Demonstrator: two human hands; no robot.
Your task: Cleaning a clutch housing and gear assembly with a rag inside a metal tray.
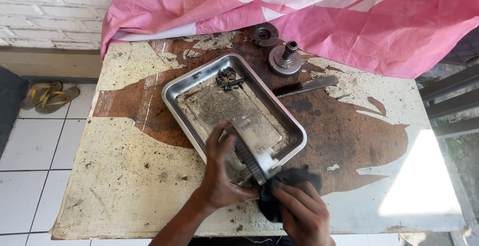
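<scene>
Right now our left hand [219,173] grips a round toothed metal part [254,151], tilted on edge over the tray's [174,92] near corner; right hand [299,211] pinches a dark rag [292,178] vs. its lower end. Risk, imo: greasy part slips, drops into the tray or off the table's [124,176] near edge, w/ rag snagging teeth.

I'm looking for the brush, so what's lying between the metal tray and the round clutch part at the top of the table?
In the head view, a dark-bristled brush lies between the metal tray and the round clutch part, on the worn tabletop.
</scene>
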